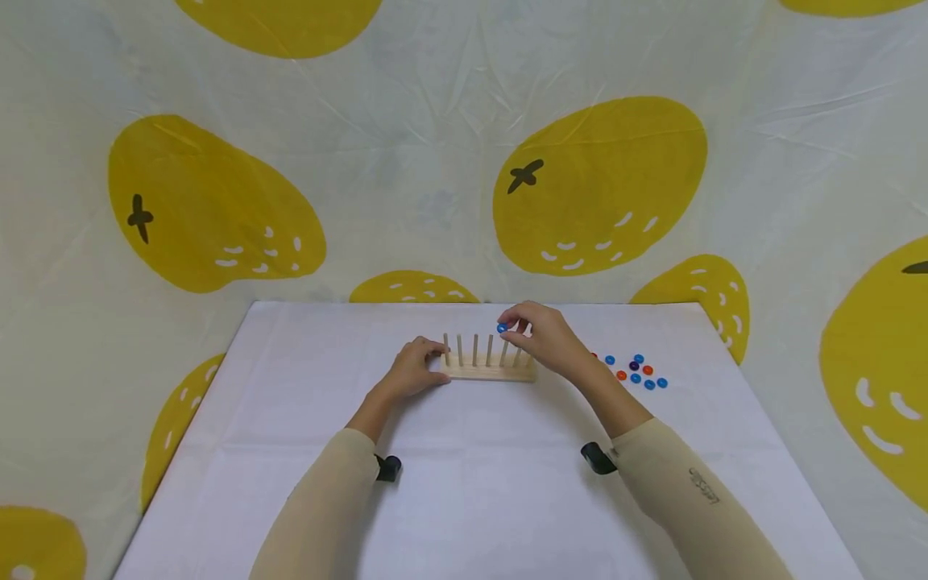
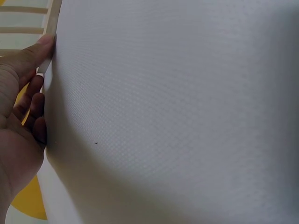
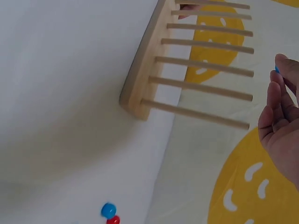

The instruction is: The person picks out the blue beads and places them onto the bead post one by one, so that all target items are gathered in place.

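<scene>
A wooden rack with a row of upright pegs stands on the white table. My left hand grips its left end, thumb at the front edge and fingers behind. In the left wrist view, the thumb of that hand lies along the base. A small blue ring is pinched between thumb and fingertips of my right hand, close to the peg tops toward the rack's right end. The right wrist view shows bare pegs on the base, and only a sliver of blue at the fingertips.
Right of the rack, several loose rings lie scattered: blue ones, orange-red ones and a dark purple one. My right forearm partly covers this group. A cloth with yellow fruit shapes hangs behind the table.
</scene>
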Demonstrator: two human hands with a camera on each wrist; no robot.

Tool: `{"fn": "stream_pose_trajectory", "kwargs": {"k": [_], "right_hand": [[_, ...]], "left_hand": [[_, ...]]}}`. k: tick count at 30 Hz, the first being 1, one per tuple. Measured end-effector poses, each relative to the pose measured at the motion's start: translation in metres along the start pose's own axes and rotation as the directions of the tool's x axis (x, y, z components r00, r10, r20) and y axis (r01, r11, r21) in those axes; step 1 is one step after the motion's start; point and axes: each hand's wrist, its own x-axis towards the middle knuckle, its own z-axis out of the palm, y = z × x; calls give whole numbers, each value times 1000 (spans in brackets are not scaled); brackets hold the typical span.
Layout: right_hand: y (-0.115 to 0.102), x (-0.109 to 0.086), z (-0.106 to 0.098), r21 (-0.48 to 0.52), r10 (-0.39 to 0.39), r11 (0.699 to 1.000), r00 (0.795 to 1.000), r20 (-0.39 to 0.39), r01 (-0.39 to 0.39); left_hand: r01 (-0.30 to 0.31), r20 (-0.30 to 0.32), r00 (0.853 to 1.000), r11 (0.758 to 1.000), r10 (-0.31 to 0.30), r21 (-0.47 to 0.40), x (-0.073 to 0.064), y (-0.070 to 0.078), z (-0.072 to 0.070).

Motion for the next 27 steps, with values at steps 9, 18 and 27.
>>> {"fn": "stream_pose_trajectory", "kwargs": {"k": [9, 18, 27], "right_hand": [[-11, 25, 21, 31, -57, 998, 997, 47, 55], [-18, 41, 37, 26, -54, 998, 992, 110, 52], [-24, 50, 46, 38, -45, 998, 988, 149, 39]], "left_hand": [[8, 12, 1000, 1000, -8, -11, -1, 0, -2], [5, 31, 999, 1000, -5, -10, -1, -2, -4], [-7, 29, 1000, 1000, 8, -11, 1, -4, -2]]}}
